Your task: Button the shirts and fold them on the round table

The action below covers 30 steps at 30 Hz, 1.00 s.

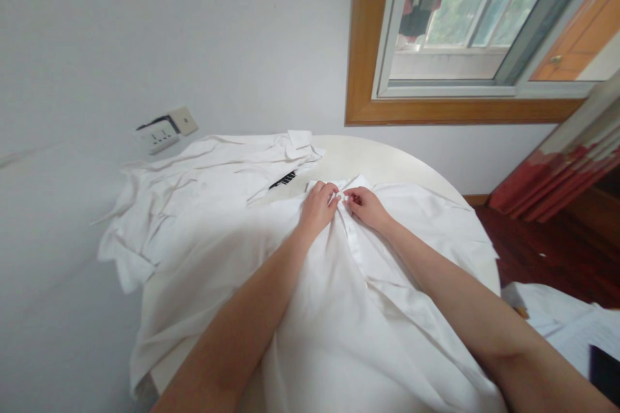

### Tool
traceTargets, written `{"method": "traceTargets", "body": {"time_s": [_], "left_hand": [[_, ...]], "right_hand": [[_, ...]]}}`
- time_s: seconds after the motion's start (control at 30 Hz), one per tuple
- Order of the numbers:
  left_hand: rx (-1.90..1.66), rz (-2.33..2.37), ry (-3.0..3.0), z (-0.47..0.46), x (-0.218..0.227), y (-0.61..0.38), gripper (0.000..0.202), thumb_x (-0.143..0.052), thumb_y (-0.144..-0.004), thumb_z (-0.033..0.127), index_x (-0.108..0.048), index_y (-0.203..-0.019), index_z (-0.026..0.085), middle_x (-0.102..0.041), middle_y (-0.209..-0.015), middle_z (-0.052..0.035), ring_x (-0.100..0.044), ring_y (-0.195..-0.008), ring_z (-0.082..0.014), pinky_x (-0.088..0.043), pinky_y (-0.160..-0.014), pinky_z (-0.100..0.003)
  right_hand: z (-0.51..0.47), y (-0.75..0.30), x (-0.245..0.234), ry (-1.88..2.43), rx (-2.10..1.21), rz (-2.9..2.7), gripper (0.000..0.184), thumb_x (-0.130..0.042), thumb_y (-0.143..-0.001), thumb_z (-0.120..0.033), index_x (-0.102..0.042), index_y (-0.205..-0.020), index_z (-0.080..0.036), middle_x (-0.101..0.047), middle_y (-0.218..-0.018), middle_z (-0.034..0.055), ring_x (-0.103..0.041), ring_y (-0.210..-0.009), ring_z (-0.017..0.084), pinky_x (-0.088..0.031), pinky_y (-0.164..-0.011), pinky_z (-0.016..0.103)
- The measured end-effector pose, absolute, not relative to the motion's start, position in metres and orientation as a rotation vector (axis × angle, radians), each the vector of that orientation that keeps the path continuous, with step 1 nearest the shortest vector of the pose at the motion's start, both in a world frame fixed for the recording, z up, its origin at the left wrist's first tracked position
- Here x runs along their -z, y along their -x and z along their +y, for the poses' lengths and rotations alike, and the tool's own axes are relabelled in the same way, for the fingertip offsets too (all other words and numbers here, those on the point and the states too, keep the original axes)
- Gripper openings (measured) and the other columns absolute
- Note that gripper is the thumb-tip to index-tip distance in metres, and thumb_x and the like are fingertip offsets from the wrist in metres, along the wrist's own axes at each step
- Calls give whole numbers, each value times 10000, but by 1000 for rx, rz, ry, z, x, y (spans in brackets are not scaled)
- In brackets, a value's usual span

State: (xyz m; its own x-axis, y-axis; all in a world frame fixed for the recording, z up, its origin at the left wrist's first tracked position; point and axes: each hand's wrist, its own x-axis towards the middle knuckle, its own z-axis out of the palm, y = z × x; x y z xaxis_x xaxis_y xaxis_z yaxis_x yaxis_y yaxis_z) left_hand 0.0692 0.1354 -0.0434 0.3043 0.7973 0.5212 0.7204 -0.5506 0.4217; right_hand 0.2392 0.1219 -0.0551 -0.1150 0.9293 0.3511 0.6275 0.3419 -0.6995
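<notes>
A white shirt lies spread over a round cream table, its button strip running toward me. My left hand and my right hand meet at the top of that strip, near the collar. Both pinch the white cloth between fingers and thumb, fingertips almost touching. A second white shirt lies crumpled at the table's far left, with a dark label showing at its edge.
A white wall stands behind the table, with a power socket at the left. A wood-framed window is at the upper right. Red curtain cloth hangs over a dark wooden floor. White paper or cloth lies at lower right.
</notes>
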Motion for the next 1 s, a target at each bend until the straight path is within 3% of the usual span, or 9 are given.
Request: {"method": "traceTargets", "body": {"time_s": [0.17,0.27,0.37,0.47,0.63,0.77,1.0], "left_hand": [[-1162,1461,-2139,145,48,-67,199,-448,-918,256,-548,-1084,217,-616,-836,-10,-581,-722,-133,-449,-692,-241],[-1071,1488,-2122,145,45,-66,191,-420,-921,235,-565,-1045,221,-644,-791,1,-595,-702,-134,-444,-669,-239],[-942,1526,-2235,138,35,-66,165,-470,-885,198,-591,-998,202,-667,-840,-25,-615,-786,-151,-456,-743,-260],[-824,1640,-2366,119,28,-65,212,-487,-876,206,-584,-1061,169,-666,-964,-85,-608,-943,-197,-449,-864,-321],[-663,1795,-2493,73,39,-57,367,-416,-926,330,-521,-1246,182,-570,-1295,-121,-475,-1239,-267,-352,-1042,-447],[-500,1753,-2622,64,51,-47,488,-328,-952,422,-419,-1387,218,-389,-1486,-80,-307,-1387,-260,-205,-1139,-499],[-365,1735,-2648,94,49,-42,550,-288,-946,485,-373,-1430,237,-328,-1520,-66,-280,-1405,-246,-202,-1147,-486]], "right_hand": [[121,-243,44,1453,-479,-1888,253,-571,-788,-142,-675,-1019,-142,-645,-868,36,-551,-682,108,-439,-697,224],[114,-246,28,1542,-570,-1963,270,-574,-790,-142,-683,-1037,-142,-690,-881,43,-594,-679,119,-450,-688,224],[99,-250,16,1610,-567,-2096,259,-563,-790,-140,-705,-1007,-144,-718,-938,68,-647,-769,158,-466,-729,231],[78,-252,19,1619,-417,-2266,278,-535,-818,-163,-705,-1038,-163,-706,-1054,93,-643,-982,211,-452,-874,264],[50,-252,47,1676,-150,-2314,459,-377,-952,-312,-490,-1356,-127,-437,-1439,152,-375,-1348,271,-314,-1085,426],[51,-255,55,1674,-77,-2328,520,-302,-978,-418,-435,-1405,-152,-343,-1497,135,-278,-1400,271,-241,-1122,496],[72,-267,54,1565,8,-2409,564,-306,-968,-485,-420,-1418,-166,-338,-1500,132,-289,-1397,256,-237,-1130,474]]}}
